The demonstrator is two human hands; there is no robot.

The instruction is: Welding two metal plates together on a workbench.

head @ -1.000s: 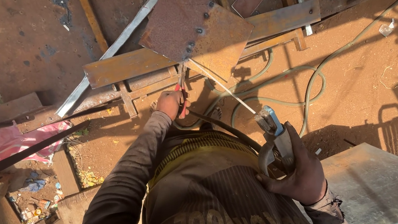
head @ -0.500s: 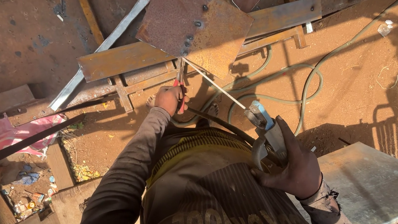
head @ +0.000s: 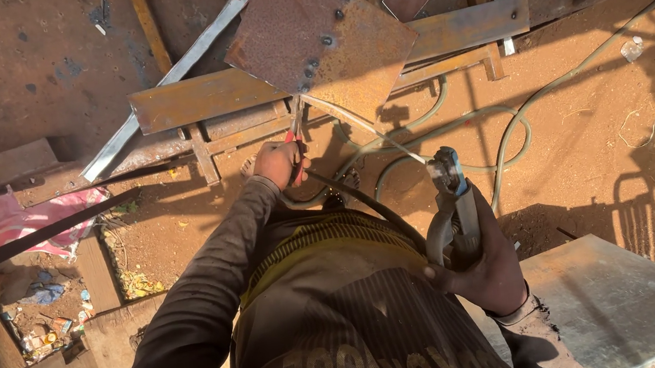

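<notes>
Rusty brown square steel plate looks heavy, stiff and sharp-edged, best taken by its rim; it lies just beyond my left grip, closed on red-handled pliers. My right grip is clenched around a grey welding electrode holder, nearer me

1. The square plate at upper centre is rusted steel, rough and matt.
2. The flat bar beneath it is rusty metal too.
3. The sheet at lower right is smooth, grey, dull metal.
4. The ground is dry, reddish, gritty earth.
5. The cable looks rubbery and dusty.
</notes>
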